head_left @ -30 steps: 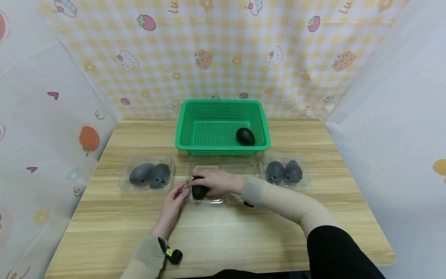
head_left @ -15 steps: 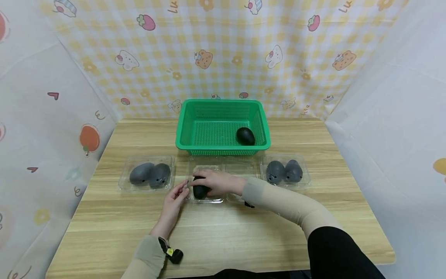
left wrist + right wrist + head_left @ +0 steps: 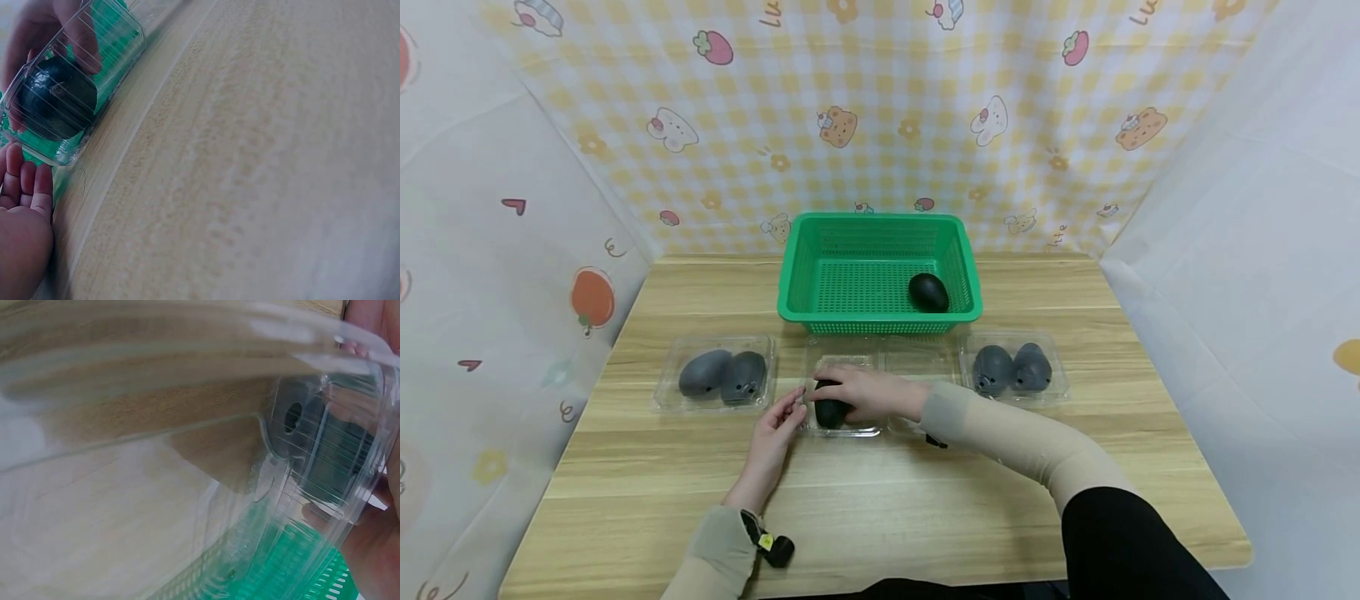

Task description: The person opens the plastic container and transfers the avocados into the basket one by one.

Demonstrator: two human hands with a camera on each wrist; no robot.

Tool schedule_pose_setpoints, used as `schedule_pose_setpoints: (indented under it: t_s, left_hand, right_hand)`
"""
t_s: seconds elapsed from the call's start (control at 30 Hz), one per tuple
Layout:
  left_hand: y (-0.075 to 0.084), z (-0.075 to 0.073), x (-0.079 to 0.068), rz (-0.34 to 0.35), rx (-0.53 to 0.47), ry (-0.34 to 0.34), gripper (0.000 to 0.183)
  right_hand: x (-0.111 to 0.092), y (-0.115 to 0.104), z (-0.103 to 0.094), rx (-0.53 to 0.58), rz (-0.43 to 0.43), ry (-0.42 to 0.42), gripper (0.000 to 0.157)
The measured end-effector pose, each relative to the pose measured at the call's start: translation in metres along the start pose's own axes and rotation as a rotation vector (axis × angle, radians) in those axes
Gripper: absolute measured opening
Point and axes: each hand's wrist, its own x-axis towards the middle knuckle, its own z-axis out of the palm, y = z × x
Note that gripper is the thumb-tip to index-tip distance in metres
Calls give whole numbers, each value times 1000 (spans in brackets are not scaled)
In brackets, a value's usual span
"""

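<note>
A dark, egg-shaped avocado (image 3: 831, 410) lies in the left half of an opened clear plastic clamshell box (image 3: 861, 432), in the middle of the table. My right hand (image 3: 868, 392) reaches in from the right and grips the avocado from above, fingers over its far side. In the left wrist view the avocado (image 3: 59, 100) shows through the box's ribbed wall. At the box's left edge, my left hand (image 3: 775, 425) pinches the rim with thumb and forefinger. The box's right half (image 3: 917, 362) lies partly beneath my right forearm.
Behind the box stands a green plastic basket (image 3: 880, 323) with one avocado (image 3: 928, 293) in it. Closed clear boxes flank the middle one, a left box (image 3: 666, 392) and a right box (image 3: 1058, 392), each holding two avocados.
Both hands keep their places. The avocado under my right hand has shifted very slightly to the right since a second ago.
</note>
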Motion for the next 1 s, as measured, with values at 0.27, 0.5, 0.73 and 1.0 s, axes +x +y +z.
schedule_pose_setpoints:
  t_s: [0.27, 0.5, 0.73, 1.0]
  left_hand:
    - [9, 2, -4, -8, -12, -21, 41]
    - [10, 2, -4, -19, -6, -26, 39]
    - [-1, 0, 0, -3, 0, -11, 40]
    - [-1, -1, 1, 19, 4, -6, 40]
  right_hand:
    - [0, 1, 4, -9, 1, 4, 66]
    - [-1, 1, 5, 21, 25, -4, 65]
    - [-2, 3, 5, 33, 23, -4, 64]
    - [-3, 5, 4, 51, 34, -13, 64]
